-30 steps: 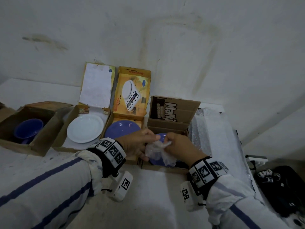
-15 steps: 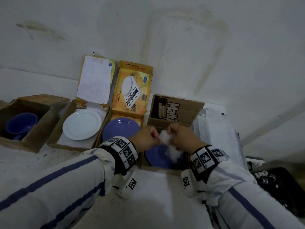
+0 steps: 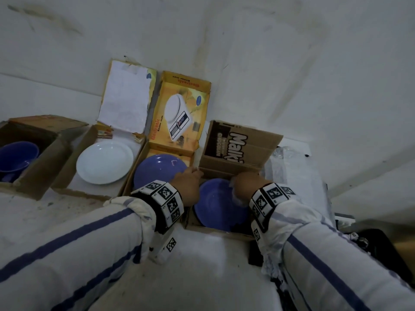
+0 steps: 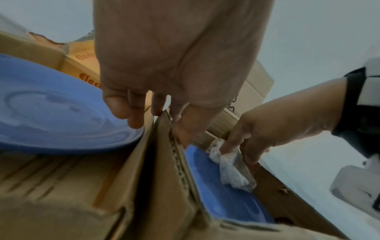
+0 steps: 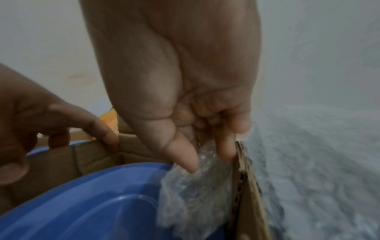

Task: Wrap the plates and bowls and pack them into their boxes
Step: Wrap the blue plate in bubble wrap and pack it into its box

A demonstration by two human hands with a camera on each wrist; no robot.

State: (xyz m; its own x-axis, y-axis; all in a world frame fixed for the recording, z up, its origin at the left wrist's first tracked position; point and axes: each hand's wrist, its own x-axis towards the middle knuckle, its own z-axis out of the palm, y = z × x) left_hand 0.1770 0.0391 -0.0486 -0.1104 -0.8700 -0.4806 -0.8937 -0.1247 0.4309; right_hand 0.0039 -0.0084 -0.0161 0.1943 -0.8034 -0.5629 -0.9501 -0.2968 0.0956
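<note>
- So right hand (image 3: pixel 246 184) pinches a bubble wrap wad (image 5: pixel 191 191) against the blue plate (image 3: pixel 221 204) inside the brown box (image 3: pixel 238 151).
- Left hand (image 3: pixel 187 186) grips that box's left wall, thumb inside.

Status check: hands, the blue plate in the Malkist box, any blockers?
Left hand grips box wall. Right hand pinches bubble-wrap wad. Blue plate boxed, unwrapped. No blockers seen.
</note>
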